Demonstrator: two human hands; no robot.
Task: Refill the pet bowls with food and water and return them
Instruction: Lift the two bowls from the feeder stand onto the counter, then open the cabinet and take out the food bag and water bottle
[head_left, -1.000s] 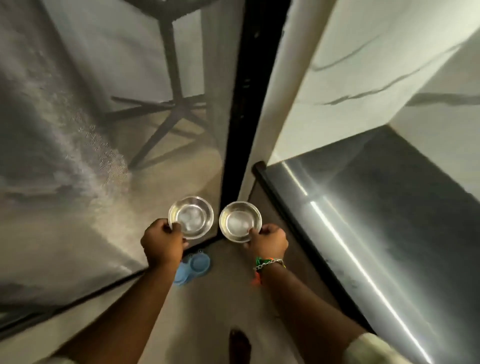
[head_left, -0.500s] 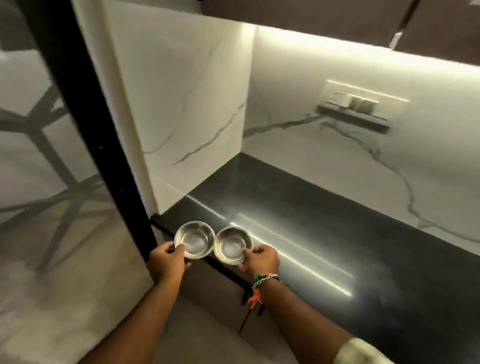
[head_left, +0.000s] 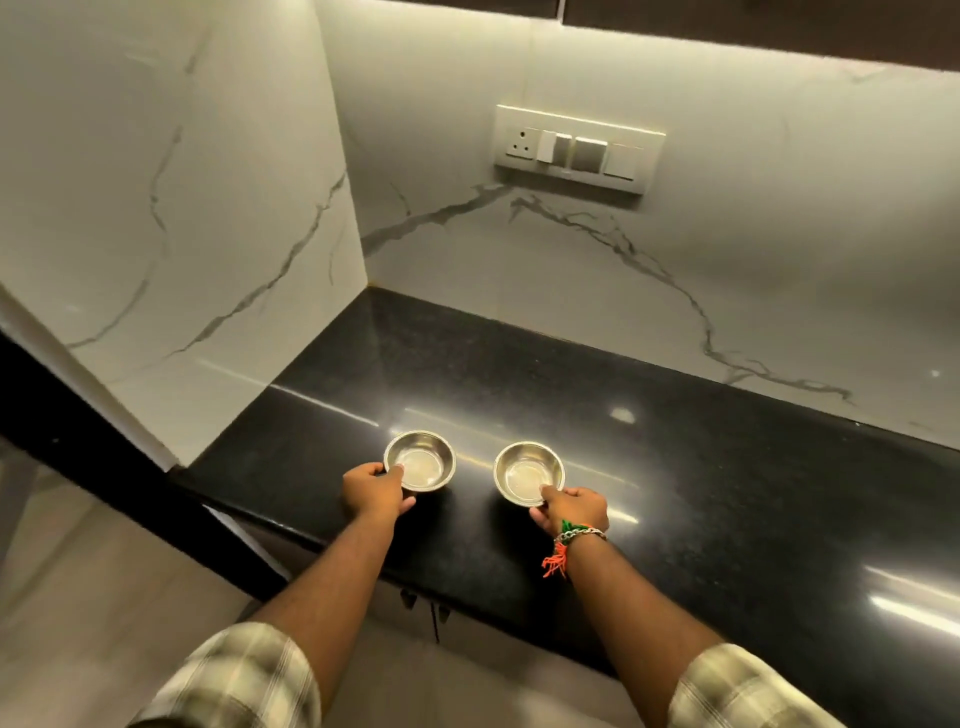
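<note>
Two small steel bowls are over the black stone counter (head_left: 675, 493), near its front edge. My left hand (head_left: 375, 491) grips the near rim of the left bowl (head_left: 422, 460). My right hand (head_left: 574, 509), with a bracelet and orange thread at the wrist, grips the near rim of the right bowl (head_left: 525, 470). Both bowls look empty and shiny inside. They are upright and a hand's width apart. Whether they rest on the counter or hover just above it I cannot tell.
White marble walls close the counter at the left and back. A switch and socket panel (head_left: 576, 148) is on the back wall. A dark cabinet runs overhead. Cabinet doors with small handles (head_left: 439, 616) sit below the counter edge, above a pale floor.
The view has swung from the floor and glass door up to the counter. Both hands carried the bowls forward over the counter, and the bowls have moved apart.
</note>
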